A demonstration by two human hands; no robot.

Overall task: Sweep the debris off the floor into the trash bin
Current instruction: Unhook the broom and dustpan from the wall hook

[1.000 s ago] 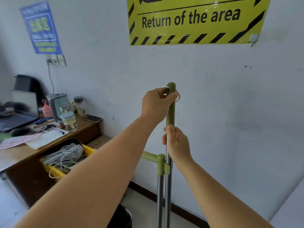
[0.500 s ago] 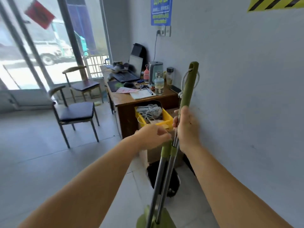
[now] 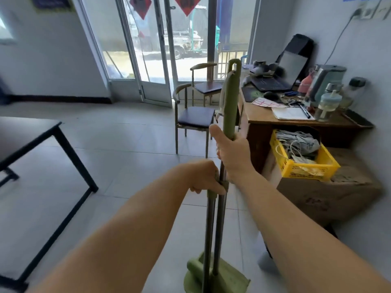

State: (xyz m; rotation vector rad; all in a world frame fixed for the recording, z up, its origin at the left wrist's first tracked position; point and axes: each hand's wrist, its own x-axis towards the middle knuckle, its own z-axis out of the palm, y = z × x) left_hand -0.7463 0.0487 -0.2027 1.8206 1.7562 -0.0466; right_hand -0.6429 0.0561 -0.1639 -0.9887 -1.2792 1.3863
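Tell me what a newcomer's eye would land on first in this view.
First, the green broom handle rising up the middle, gripped by the right hand, with the left hand holding the clip just below, where the two metal poles meet. At the bottom edge the green dustpan hangs with the broom. To the right, a bright yellow crate of cables sits under the cluttered wooden desk.

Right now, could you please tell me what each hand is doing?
Left hand: closed around the dustpan handle at its green clip.
Right hand: closed around the broom handle, at the lower end of its green grip.
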